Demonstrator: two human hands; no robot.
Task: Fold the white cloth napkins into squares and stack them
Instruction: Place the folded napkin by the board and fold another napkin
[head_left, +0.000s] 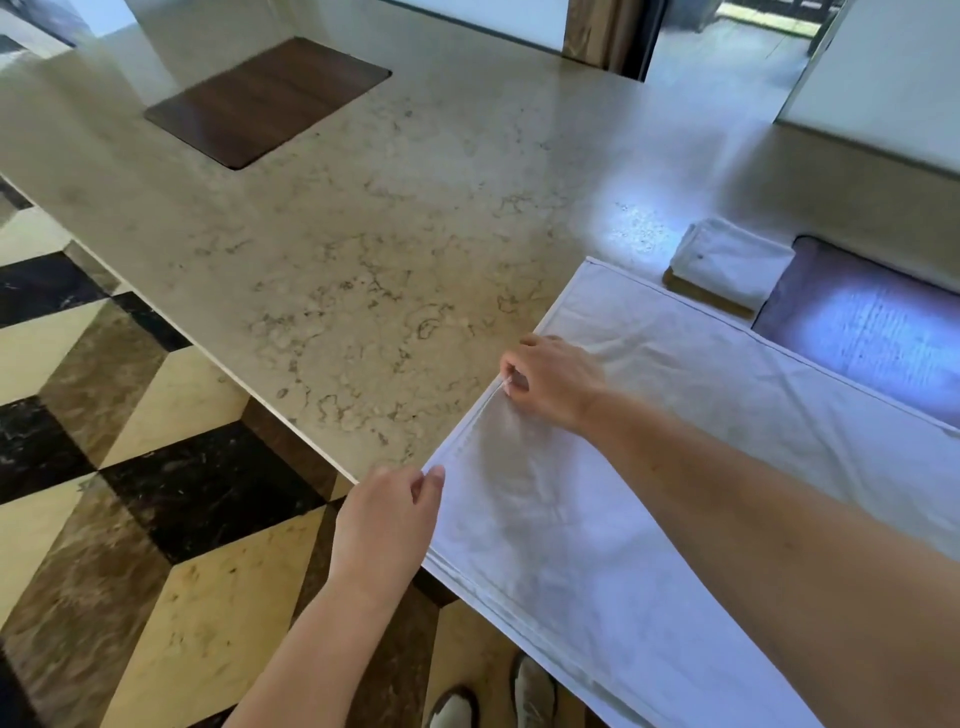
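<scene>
A white cloth napkin (639, 467) lies spread over the near right part of the marble table (363, 249), its near part hanging past the table's edge. My left hand (389, 525) pinches the napkin's near left corner at the table's edge. My right hand (550, 379) pinches the napkin's left hem farther along, its arm lying across the cloth. A small stack of folded white napkins (727, 262) rests on a wooden coaster behind the spread napkin.
A dark placemat (872, 332) lies at the right, partly under the napkin. Another brown placemat (265, 98) sits at the far left of the table. Below the table's edge is a checkered marble floor (130, 467), and shoes (493, 701) show at the bottom.
</scene>
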